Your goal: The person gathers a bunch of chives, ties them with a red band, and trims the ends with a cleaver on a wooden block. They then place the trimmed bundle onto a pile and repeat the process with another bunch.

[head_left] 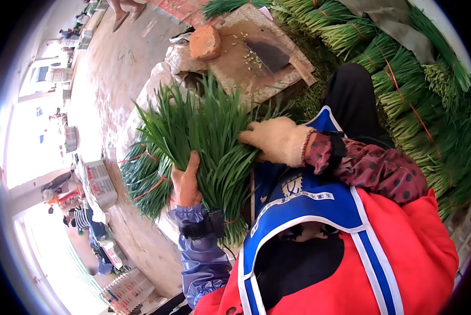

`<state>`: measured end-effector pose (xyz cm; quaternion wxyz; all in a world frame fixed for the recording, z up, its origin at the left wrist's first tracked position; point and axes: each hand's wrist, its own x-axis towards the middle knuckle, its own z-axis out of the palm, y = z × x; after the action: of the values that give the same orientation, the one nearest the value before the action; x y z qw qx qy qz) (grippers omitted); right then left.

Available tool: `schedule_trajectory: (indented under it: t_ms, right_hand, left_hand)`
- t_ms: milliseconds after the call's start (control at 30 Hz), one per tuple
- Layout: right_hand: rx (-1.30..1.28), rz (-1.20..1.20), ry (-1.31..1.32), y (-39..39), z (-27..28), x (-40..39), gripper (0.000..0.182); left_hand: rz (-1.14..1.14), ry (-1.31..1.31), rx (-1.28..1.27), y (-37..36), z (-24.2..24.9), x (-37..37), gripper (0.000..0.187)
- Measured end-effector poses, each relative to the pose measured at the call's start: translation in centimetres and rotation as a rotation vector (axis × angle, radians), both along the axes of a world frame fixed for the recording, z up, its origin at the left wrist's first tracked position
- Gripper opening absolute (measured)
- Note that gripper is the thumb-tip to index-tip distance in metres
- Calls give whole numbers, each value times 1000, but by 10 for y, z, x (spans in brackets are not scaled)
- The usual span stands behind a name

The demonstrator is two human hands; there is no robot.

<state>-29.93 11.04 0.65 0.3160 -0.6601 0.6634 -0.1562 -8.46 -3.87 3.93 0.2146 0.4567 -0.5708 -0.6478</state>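
A large loose bunch of long flat green leaves, which look like garlic chives (214,136), stands in front of my body with its tips fanned out upward. My bare left hand (187,184) is wrapped around its left side, thumb up along the leaves and the other fingers hidden. On the opposite side my right hand (277,140), in a fuzzy tan glove, presses against the bunch with its fingers curled onto the leaves. Some fingertips are lost among the greens. Banded bundles (146,178) of similar greens lie just left of my left hand.
Ahead is a worn board (277,37) bearing a brick (205,42), a broad-bladed cleaver (269,55) and small cut bits. Banded green bundles (398,89) are piled on the right, partly under a grey cloth (398,23). Crates (98,184) and people are farther left.
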Motion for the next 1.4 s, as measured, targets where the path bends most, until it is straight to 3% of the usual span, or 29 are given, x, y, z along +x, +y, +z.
schedule_trajectory:
  t_ms: [167, 400, 467, 500, 600, 733, 1000, 1100, 1167, 1200, 1267, 1300, 1367, 1400]
  right_hand:
    - [-156, -166, -102, 8, 9, -26, 57]
    - [-300, -482, 306, 7, 53, -54, 47]
    - [-589, -658, 295, 6, 64, -51, 34]
    - [-587, -651, 291, 8, 70, -49, 34]
    - [-721, -372, -46, 11, 83, -33, 13]
    - [-464, -182, 44, -1, 79, -6, 13]
    - [-430, -33, 175, -26, 48, 8, 12]
    - [-664, -486, -525, -28, 43, 2, 15]
    - [-551, -761, -832, -25, 50, -13, 15]
    - [-547, -759, -831, -18, 52, -22, 15]
    - [-432, -409, -492, -2, 57, -37, 21]
    - [-426, -405, -492, 0, 59, -35, 21]
    - [-97, -76, -54, 7, 69, -20, 24]
    - [-60, -80, 24, 6, 68, -8, 32]
  left_hand:
    - [-8, 43, 66, 0, 0, 3, 55]
    - [46, 154, 183, 10, 7, -2, 52]
    - [42, 163, 199, 10, 8, -4, 50]
    - [50, 161, 201, 12, 9, -4, 50]
    - [75, 133, 176, 15, 10, -9, 47]
    - [118, 126, 124, 18, 8, -12, 45]
    - [126, 141, 97, 26, 1, -15, 43]
    - [119, 148, 123, 20, -5, -10, 42]
    - [133, 116, 82, 17, -4, -9, 44]
    - [139, 128, 79, 16, -3, -9, 49]
    - [144, 133, 78, 16, -1, -10, 50]
    - [144, 137, 76, 16, 0, -10, 52]
    - [154, 126, 83, 17, 0, -13, 51]
    - [140, 113, 78, 17, 0, -14, 51]
